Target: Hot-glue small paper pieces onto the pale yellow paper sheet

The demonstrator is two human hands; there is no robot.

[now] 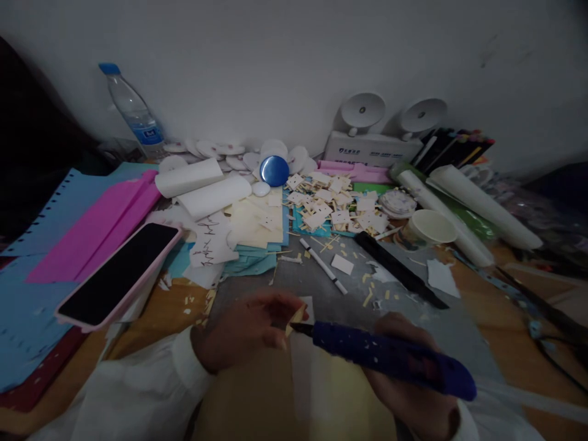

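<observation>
My right hand [408, 361] is wrapped round a dark blue hot glue gun [367, 352] flecked with white bits. Its dark nozzle points left. A pale translucent stick [528, 398] runs from behind the glue gun toward the right edge. My left hand [257, 327] has its fingers curled round a small cream paper piece [297, 317], right at the nozzle tip; the exact grip is partly hidden and blurred. Below both hands lies a yellowish sheet [248, 392] with a pale strip [303, 380] down its middle.
Behind the hands are a pile of small cream card pieces [331, 199], a white pen [324, 266], a black knife-like tool [399, 269] and a paper cup [432, 228]. A phone [122, 272] and blue paper [41, 324] lie left; a water bottle [133, 110] stands by the wall.
</observation>
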